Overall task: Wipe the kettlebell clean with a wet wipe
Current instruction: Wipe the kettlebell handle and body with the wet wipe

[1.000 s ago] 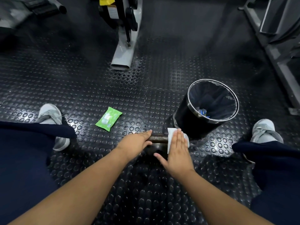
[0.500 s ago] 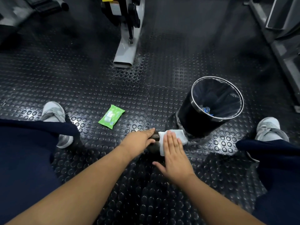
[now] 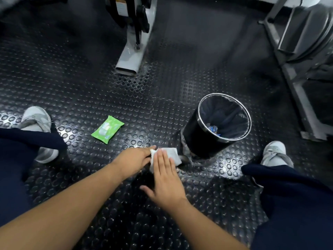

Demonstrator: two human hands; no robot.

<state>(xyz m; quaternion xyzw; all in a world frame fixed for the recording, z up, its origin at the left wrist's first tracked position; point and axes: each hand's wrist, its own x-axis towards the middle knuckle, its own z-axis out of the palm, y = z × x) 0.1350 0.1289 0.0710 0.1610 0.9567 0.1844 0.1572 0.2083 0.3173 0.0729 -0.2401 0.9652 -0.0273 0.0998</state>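
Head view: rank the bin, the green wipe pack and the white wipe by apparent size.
1. Bin, clearly largest.
2 and 3. Green wipe pack and white wipe look alike; the right hand covers part of the wipe, so I won't rank them.

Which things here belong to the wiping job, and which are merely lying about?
Job: wet wipe; kettlebell, mostly hidden; right hand pressing the wipe; left hand on the handle.
Lying about: green wipes pack; bin; machine foot.

Dim overhead light, glare on studded floor (image 3: 75, 98), wide-angle warp at edges, corners prob. soft w/ blur.
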